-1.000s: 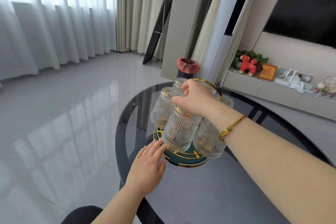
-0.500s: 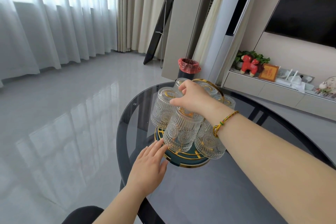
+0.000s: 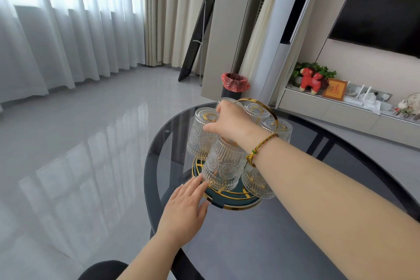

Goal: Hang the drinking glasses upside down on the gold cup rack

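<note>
The gold cup rack [image 3: 259, 103] with a dark green round base [image 3: 234, 200] stands on the round dark glass table [image 3: 284, 245]. Several ribbed, gold-rimmed drinking glasses hang on it upside down. My right hand [image 3: 231, 124] rests over the bottom of the nearest glass [image 3: 223, 170], fingers curled on it. A second glass [image 3: 200, 136] hangs to its left and another glass [image 3: 258, 180] to its right. My left hand [image 3: 185, 208] lies flat with fingers spread, touching the base's front left edge.
A black bin with a red liner [image 3: 235, 85] stands on the floor behind the table. A low TV cabinet [image 3: 341, 111] with a red toy and a framed picture runs along the right wall. Shiny grey floor lies to the left.
My right hand has shifted slightly left on top of the near glass. My left hand has barely moved at the base.
</note>
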